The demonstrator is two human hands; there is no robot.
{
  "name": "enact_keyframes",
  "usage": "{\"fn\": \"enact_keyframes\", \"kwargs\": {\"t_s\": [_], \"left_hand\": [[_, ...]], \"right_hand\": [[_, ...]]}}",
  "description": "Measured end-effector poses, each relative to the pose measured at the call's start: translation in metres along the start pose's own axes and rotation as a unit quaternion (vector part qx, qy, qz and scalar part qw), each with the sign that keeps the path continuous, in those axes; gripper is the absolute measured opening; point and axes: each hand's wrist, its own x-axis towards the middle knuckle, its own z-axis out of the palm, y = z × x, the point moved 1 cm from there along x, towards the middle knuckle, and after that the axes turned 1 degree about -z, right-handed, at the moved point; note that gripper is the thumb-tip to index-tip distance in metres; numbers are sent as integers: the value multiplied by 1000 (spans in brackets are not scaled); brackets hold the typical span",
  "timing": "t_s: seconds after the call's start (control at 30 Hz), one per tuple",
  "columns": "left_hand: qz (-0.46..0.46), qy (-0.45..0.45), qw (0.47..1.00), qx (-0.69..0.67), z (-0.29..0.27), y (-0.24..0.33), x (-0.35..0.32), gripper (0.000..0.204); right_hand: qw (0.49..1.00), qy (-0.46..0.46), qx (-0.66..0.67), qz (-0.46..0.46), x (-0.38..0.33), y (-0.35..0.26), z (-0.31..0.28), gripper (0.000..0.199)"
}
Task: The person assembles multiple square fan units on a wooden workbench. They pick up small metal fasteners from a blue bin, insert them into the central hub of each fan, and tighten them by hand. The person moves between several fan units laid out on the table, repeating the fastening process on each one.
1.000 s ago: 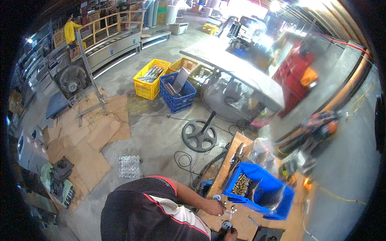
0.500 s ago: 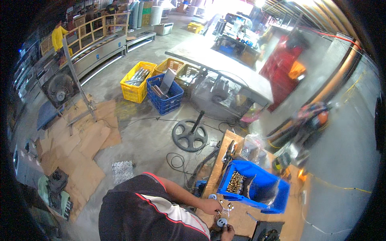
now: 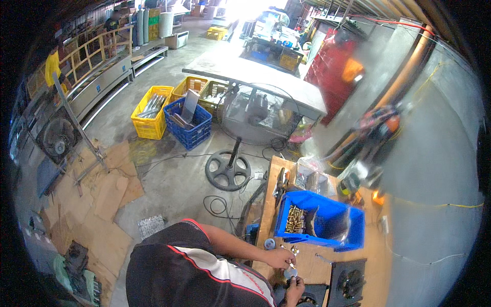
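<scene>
My left hand (image 3: 279, 258) reaches in over the bench, its fingers pinched on a small brass-coloured fitting at the edge of a round grey disc (image 3: 290, 273). Just below it, my right hand (image 3: 295, 290) is closed on that disc and holds it tilted. A second grey disc (image 3: 269, 244) with holes lies by my left wrist. Small shiny metal pieces (image 3: 294, 250) rest on the wood beyond my left fingers. Farther off stands a blue bin (image 3: 312, 239), with many brass fittings (image 3: 295, 220) in its left part.
Dark flat parts (image 3: 348, 282) lie at the right of the wooden bench (image 3: 376, 245). Pliers-like tools (image 3: 281, 182) lie at its far left edge. A pedestal fan (image 3: 258, 110) stands beyond, near yellow (image 3: 148, 125) and blue crates (image 3: 188, 137). Cables (image 3: 217, 204) cross the floor.
My left hand has come away from the small metal pieces toward my right hand and now meets the disc. The disc has been raised and tilted. The whole view has shifted slightly.
</scene>
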Motion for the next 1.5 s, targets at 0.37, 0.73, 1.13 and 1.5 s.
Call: {"fn": "enact_keyframes", "kwargs": {"t_s": [0.37,0.73,1.13,1.5], "left_hand": [[-33,55,998,-29,-3,105,-31,30],[-209,65,975,-20,-26,216,-72,36],[-39,-101,983,-149,25,213,-63,31],[-213,-193,955,-76,44,223,-42,29]], "right_hand": [[962,-10,272,8,-54,33,-7,19],[964,-5,265,24,-123,-46,-53,25],[907,0,421,-8,-152,-21,-76,17],[903,161,396,49,-160,-3,-76,16]]}}
